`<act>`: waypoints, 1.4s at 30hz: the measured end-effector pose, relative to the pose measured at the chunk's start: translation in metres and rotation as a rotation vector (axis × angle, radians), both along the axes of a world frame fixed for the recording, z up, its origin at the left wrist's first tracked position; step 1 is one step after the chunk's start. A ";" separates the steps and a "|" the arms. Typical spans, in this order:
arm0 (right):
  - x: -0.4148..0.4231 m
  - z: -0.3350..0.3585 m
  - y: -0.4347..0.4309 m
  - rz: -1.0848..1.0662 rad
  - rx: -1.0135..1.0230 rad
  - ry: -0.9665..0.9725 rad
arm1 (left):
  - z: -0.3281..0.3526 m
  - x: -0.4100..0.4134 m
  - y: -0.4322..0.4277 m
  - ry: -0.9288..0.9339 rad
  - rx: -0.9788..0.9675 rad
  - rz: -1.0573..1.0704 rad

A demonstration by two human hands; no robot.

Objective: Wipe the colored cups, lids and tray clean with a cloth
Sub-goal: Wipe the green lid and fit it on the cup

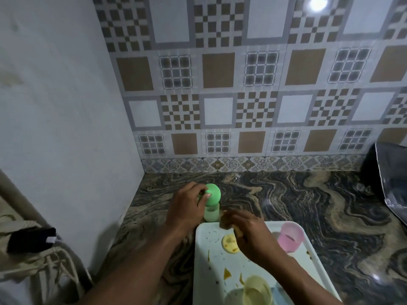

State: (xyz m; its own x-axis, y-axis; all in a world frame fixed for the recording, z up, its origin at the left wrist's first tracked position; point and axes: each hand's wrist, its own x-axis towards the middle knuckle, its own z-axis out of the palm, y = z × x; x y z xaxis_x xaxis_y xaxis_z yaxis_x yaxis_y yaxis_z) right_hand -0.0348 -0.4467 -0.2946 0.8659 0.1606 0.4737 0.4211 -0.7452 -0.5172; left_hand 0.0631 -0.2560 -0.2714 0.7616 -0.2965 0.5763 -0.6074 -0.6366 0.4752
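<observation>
My left hand (187,205) grips a green lid (213,194) and holds it over a pale green cup (211,214) that stands on the marbled counter just beyond the tray. My right hand (248,233) is closed around a brownish cloth (225,224) above the far edge of the white tray (204,260). On the tray lie a yellow lid (229,243), partly hidden by my right hand, a pink cup (289,237) at the far right and a pale yellow cup (256,290) at the near edge. Yellow-brown smears spot the tray.
A plain white wall stands close on the left, a patterned tiled wall behind. A dark shiny object (389,181) sits at the counter's right edge. A pale blue item (278,296) lies by the yellow cup. Patterned fabric (33,256) hangs at lower left.
</observation>
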 end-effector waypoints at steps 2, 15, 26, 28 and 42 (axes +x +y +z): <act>0.004 0.007 0.002 -0.157 0.465 0.106 | 0.003 0.011 -0.001 -0.028 -0.025 0.000; 0.062 0.024 0.020 -0.229 1.295 0.556 | -0.013 0.015 -0.023 -0.137 -0.048 -0.132; 0.064 0.056 0.001 -0.026 0.889 0.595 | 0.035 0.063 -0.017 0.876 -0.087 -0.394; 0.065 0.054 -0.002 -0.034 0.921 0.581 | 0.032 0.068 -0.019 0.913 -0.077 -0.398; 0.067 0.019 -0.001 -0.158 1.279 0.453 | 0.020 0.052 -0.057 1.146 -0.254 -0.376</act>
